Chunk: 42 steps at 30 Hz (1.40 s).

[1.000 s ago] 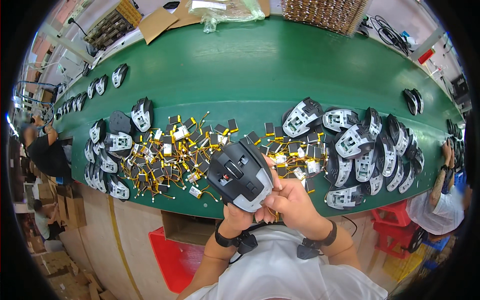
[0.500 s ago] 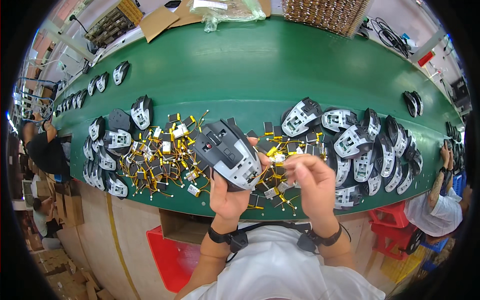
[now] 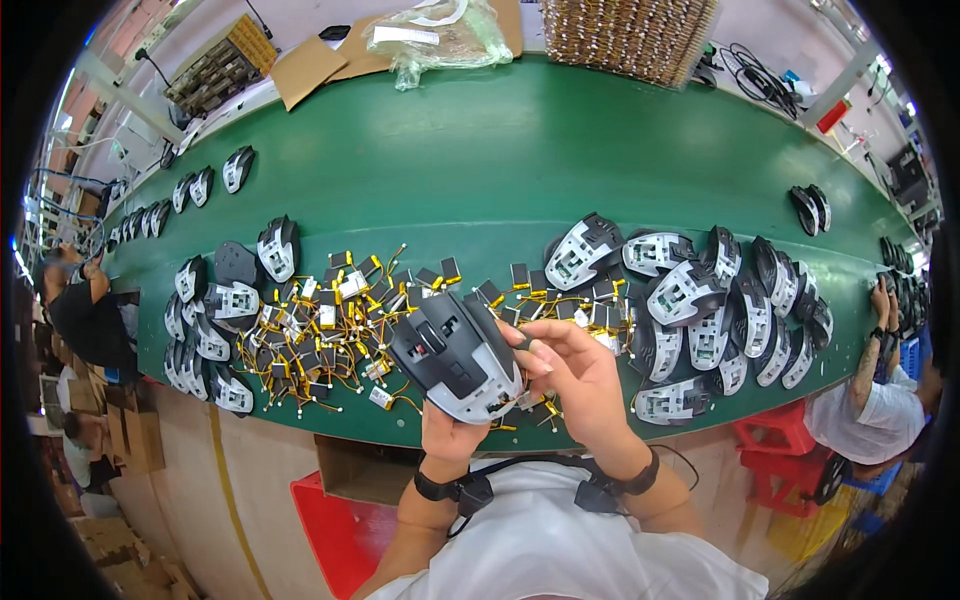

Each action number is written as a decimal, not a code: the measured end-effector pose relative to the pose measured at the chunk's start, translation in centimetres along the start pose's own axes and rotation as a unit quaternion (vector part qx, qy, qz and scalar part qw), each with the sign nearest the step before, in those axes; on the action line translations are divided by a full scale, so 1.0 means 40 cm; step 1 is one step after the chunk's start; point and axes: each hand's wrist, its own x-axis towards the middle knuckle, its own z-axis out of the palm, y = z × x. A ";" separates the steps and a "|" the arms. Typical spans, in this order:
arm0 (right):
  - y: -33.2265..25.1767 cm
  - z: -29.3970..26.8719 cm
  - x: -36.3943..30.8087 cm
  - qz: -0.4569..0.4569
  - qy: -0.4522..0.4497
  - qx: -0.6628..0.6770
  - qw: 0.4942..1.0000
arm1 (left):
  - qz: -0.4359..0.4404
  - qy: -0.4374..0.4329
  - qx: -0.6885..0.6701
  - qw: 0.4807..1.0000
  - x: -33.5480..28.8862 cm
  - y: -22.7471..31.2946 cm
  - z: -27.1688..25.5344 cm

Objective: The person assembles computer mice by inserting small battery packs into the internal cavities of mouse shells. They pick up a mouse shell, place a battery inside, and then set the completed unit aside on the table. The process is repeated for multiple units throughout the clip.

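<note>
A black and silver computer mouse (image 3: 457,352) is in my left hand (image 3: 452,436), whose palm and thumb support it from below and the near side. Its fingers are mostly hidden under the mouse. My right hand (image 3: 582,385) is closed at the mouse's right edge, thumb and fingertips pinched round a small dark piece (image 3: 523,341), too covered to name. Beyond and beside the hands lie heaps of small flat battery packs (image 3: 327,316) with yellow tape and thin coloured wires.
Half-open mice lie grouped at the left (image 3: 231,301) and right (image 3: 684,293) of the green table (image 3: 430,150). Cardboard (image 3: 307,72), clear plastic wrap (image 3: 440,45) and a woven-looking stack (image 3: 630,35) line the far edge. A red bin (image 3: 335,530) stands below; co-workers sit at both sides.
My right hand has moved left and down to the mouse's edge, its fingers now pinched together. The mouse in my left hand sits slightly lower in view, and the whole view has shifted a little.
</note>
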 end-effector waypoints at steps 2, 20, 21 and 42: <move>-0.003 -0.001 0.003 0.013 -0.005 0.054 0.998 | -0.009 -0.003 0.017 1.000 -0.007 -0.001 -0.011; -0.083 0.015 0.020 -0.506 -0.132 -0.454 0.722 | -0.036 0.081 -0.116 0.989 0.031 0.002 -0.043; -0.095 0.013 0.022 -0.508 -0.151 -0.469 0.706 | -0.042 0.079 -0.136 0.987 0.033 0.004 -0.043; -0.114 0.000 0.029 -0.541 -0.197 -0.538 0.616 | -0.077 0.043 -0.141 0.986 0.024 -0.008 -0.049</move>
